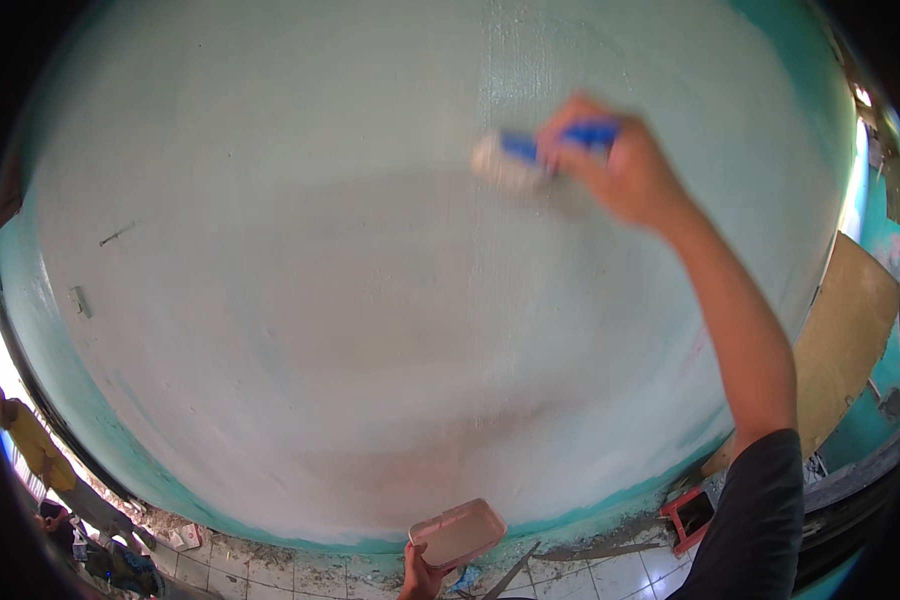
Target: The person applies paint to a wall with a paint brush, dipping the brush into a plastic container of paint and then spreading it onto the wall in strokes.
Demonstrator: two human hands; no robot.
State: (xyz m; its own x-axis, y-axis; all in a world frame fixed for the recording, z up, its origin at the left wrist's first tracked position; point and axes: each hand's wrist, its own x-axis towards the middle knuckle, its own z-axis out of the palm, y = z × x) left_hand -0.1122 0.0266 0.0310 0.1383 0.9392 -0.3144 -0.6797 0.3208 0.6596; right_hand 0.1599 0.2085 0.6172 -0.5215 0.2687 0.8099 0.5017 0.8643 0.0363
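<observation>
In my raised right hand [615, 165], fingers closed round its blue handle, is a paintbrush [510, 165] with a wide cream head. Motion blurs the brush, and its head is at the wall [370, 270], which is coated in whitish paint over turquoise. Wet, shiny streaks run up the wall above the brush. Low in the view, my left hand [422, 575] grips a pinkish rectangular tub [458, 532] by its near left side. Pale paint lies inside the tub, and it is held well below the brush.
A nail [116, 236] sticks out of the wall at left, above a small switch box [79, 301]. A red stool [688, 520] and a brown board [850, 330] stand at right. Debris lies on the tiled floor [310, 578]. A person in yellow [40, 450] is at far left.
</observation>
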